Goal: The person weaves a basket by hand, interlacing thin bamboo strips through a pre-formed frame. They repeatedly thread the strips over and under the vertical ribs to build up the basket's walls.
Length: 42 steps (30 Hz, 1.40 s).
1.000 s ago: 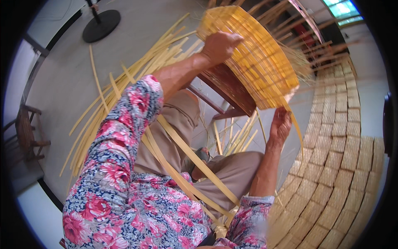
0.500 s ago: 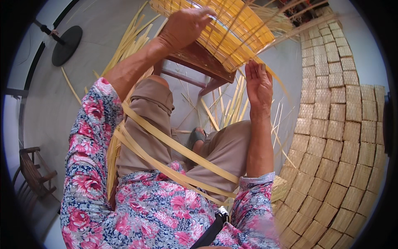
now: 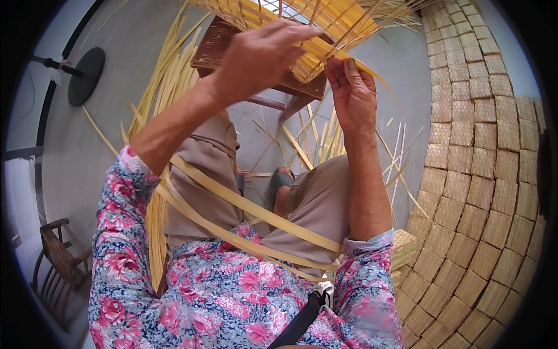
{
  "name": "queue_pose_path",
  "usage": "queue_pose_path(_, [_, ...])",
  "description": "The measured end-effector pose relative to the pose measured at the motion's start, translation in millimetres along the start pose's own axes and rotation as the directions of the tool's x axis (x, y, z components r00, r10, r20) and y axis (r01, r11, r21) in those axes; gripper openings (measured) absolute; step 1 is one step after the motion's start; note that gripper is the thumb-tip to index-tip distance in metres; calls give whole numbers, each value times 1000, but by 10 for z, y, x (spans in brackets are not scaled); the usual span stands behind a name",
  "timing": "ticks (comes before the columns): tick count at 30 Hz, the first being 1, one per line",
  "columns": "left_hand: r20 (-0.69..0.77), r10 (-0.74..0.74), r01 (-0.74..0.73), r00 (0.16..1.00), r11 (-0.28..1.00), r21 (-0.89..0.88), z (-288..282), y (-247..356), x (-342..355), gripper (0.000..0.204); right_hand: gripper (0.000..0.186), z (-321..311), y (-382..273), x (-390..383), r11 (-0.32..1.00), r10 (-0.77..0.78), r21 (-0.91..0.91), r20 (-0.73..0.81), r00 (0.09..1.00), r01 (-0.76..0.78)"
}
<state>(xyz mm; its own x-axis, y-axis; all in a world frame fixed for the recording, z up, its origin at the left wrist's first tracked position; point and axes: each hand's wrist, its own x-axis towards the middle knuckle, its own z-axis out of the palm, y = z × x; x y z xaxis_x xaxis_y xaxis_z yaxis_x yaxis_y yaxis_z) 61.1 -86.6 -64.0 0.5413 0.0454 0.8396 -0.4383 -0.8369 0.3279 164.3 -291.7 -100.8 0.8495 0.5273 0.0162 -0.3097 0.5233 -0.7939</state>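
A half-woven basket (image 3: 353,20) of yellow, bamboo-like strips, with thin upright stakes, rests on a dark red wooden stool (image 3: 215,46). My left hand (image 3: 261,61) reaches over the basket's near side, palm down. Its fingers stretch to the right, slightly blurred, and nothing shows in its grip. At the near right corner my right hand (image 3: 354,99) is turned palm up, thumb and fingers closed on a flat yellow strip (image 3: 376,75). The strip's loose end curves off to the right. Several long flat strips (image 3: 261,216) lie across my lap.
A bundle of strips (image 3: 168,81) lies left of the stool, with scraps (image 3: 325,139) beneath. Rows of stacked woven pieces (image 3: 465,168) line the right side. A round black stand base (image 3: 87,77) and small wooden chair (image 3: 61,250) stand at left.
My view has shifted, and the basket and stool appear higher in it. My right hand, previously flat with fingers straight beside the corner, has curled around the strip. My left hand remains over the near side.
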Motion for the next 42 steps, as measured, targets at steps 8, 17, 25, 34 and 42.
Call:
queue_pose_path(8, [251,-141,160,958,986,-55,196,-1,183,12,14,262,124,-9,999,-15,-50,-21,1000,14])
queue_pose_path(17, [236,-90,93,967,996,-2,143,-64,69,10,23,483,-88,-165,799,243,-571,17,970,-190])
queue_pose_path(25, [305,-131,133,943,991,15,-155,-37,-61,12,18,799,-164,-81,-358,-358,-726,687,632,587])
queue_pose_path(34, [297,-14,33,955,998,-60,-186,-94,-85,11,24,714,-159,-98,-237,-200,-841,532,823,486])
queue_pose_path(42, [342,22,36,939,986,-161,-310,-54,-97,10,39,674,-200,-68,-242,-138,-818,561,816,522])
